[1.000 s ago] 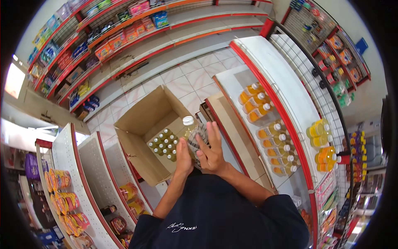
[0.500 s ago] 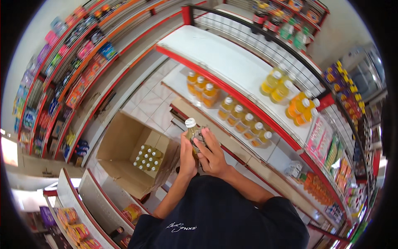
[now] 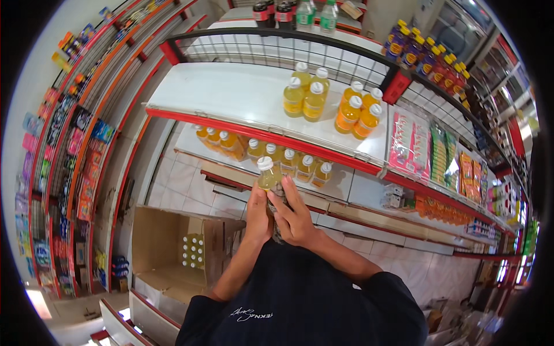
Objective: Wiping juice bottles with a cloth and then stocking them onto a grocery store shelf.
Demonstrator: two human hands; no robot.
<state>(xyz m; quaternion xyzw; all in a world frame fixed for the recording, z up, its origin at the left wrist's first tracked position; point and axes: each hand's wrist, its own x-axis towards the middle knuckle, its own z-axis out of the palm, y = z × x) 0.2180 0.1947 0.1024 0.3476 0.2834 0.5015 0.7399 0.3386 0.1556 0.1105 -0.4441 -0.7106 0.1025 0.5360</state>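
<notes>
Both hands, left hand (image 3: 258, 216) and right hand (image 3: 295, 218), clench one yellow bottle (image 3: 269, 176) at centre frame, below the half-filled shelf (image 3: 231, 95); more bottles wait in the carton (image 3: 173, 248) lower left, so stocking looks partway done

Open brown cardboard box (image 3: 173, 254) on the floor at near left, flat pink and green snack packets (image 3: 424, 147) on the right shelf, small colourful packets (image 3: 81, 167) on far-left racks
</notes>
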